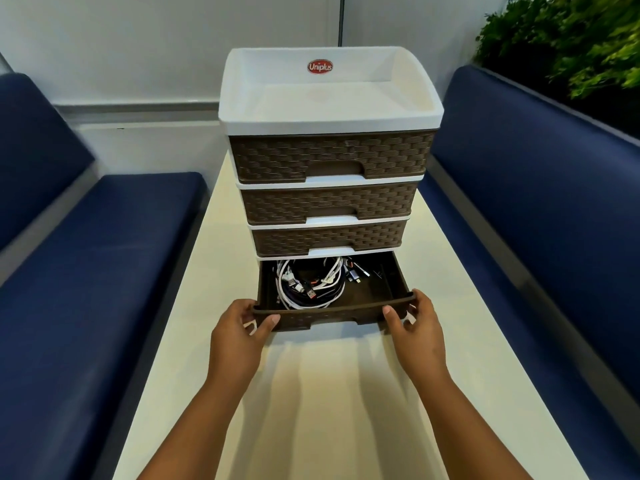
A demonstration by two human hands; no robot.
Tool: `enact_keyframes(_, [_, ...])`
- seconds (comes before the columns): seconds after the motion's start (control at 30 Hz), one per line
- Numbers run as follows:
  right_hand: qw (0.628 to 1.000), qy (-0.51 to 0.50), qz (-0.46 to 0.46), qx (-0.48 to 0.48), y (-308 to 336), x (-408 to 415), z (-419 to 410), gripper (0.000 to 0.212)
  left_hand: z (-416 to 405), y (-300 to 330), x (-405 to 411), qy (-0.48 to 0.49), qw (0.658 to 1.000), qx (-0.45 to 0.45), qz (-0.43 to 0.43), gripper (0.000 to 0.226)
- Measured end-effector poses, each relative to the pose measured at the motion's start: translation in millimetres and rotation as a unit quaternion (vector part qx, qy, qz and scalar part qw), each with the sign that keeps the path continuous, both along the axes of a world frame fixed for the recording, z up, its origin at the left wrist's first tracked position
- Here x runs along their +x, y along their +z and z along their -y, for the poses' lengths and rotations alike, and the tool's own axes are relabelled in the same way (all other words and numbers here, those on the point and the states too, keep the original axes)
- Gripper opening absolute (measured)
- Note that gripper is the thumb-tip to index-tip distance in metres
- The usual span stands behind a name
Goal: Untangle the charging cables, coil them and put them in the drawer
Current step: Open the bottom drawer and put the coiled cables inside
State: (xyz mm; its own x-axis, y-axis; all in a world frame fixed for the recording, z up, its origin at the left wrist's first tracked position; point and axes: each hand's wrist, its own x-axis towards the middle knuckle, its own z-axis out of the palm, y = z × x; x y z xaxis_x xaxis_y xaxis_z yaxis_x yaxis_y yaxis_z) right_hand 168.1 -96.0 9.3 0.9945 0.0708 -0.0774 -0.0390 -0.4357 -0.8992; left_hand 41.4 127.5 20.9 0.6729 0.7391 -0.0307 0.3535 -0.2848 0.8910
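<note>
Fingers of the left hand (239, 336) and right hand (417, 325) grip the two front corners of the open bottom drawer (332, 315), its long axis running left to right. Tangled charging cables (311, 280) lie inside, just beyond the fingers, nearer the left hand. The drawer unit (330, 161) on the worktop (311, 393) reads "Uniplus" (320, 67).

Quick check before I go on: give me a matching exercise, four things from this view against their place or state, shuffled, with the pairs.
Things
1. bottom drawer
2. charging cables
3. left hand
4. top tray

States
A. grips the pulled-out drawer's front left corner
B. white, with a red oval label
C. pulled out
D. lying in a bundle inside the open drawer

Pairs: 1-C, 2-D, 3-A, 4-B
</note>
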Motion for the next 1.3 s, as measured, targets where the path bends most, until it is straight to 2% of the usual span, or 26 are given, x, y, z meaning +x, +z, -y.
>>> enact_keyframes(0.37, [0.999,0.011,-0.007,-0.041,16.1,41.1,-20.9,0.057,-18.2,6.4,43.9,0.015,1.000,-0.010,-0.013,0.031])
enact_keyframes(0.6, [0.999,0.021,-0.014,-0.027,20.7,68.9,-37.2,0.047,-33.8,3.0,73.5,0.031,0.999,0.002,-0.013,0.057])
enact_keyframes(0.73, [0.999,0.023,-0.016,-0.028,17.9,85.4,-39.2,0.039,-39.9,0.7,83.7,0.027,0.999,-0.014,-0.012,0.064])
enact_keyframes(0.97, [0.998,0.046,-0.009,-0.043,11.0,104.4,-34.4,0.043,-39.7,2.0,86.9,0.013,0.999,-0.027,0.017,0.051])
enact_keyframes(1.3, [1.000,0.014,0.003,-0.009,5.5,101.3,-34.5,0.040,-40.3,5.0,87.9,0.045,0.995,-0.064,0.063,0.032])
